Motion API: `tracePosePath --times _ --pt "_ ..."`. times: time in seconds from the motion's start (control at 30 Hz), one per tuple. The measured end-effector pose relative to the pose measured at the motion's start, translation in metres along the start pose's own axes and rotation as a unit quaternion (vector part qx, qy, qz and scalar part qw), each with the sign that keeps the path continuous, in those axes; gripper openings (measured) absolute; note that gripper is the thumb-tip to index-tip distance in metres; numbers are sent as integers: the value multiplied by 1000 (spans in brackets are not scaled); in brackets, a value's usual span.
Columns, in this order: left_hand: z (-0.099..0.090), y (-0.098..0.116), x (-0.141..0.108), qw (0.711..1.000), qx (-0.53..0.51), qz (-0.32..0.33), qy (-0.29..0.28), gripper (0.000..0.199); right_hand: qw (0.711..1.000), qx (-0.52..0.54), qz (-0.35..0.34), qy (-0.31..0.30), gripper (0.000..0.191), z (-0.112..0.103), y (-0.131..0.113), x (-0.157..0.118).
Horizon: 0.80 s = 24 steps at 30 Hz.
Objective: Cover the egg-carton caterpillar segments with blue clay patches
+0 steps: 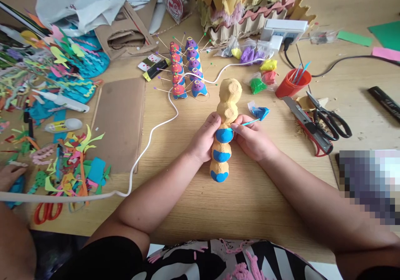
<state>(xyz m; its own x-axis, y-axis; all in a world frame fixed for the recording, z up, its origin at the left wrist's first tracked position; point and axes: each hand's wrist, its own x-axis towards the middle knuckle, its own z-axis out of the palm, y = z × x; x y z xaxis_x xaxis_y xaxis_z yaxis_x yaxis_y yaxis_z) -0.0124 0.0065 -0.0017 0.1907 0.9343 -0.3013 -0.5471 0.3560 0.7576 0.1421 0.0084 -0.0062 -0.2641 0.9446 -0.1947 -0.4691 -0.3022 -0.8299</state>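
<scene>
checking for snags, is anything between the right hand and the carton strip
Nothing visible stands in the way: the right hand, holding a thin blue stick, is right at the carton strip, and the left hand holds its other side.

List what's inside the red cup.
At least two blue sticks stand in the red cup, their upper ends above the rim. Their lower ends and the cup's bottom are hidden by its wall.

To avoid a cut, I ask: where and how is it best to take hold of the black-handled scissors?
Best by the black handles, probably from the near right: they spread that way, while the blades point far left.
</scene>
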Motion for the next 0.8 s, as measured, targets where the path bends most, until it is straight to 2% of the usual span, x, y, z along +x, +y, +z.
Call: tracePosePath --times 0.37,0.57,0.8 --pt "-4 -3 1 1000 3 11 -26 43 1000 -1 -2 6 60 0 1 -1" --pt "-2 -3 -1 1000 9 2 -18 45 1000 18 14 -6 54 -2 -2 1" --pt "-3 -2 -1 998 -8 -10 -56 56 999 31 5 -12 52 -4 -2 2"
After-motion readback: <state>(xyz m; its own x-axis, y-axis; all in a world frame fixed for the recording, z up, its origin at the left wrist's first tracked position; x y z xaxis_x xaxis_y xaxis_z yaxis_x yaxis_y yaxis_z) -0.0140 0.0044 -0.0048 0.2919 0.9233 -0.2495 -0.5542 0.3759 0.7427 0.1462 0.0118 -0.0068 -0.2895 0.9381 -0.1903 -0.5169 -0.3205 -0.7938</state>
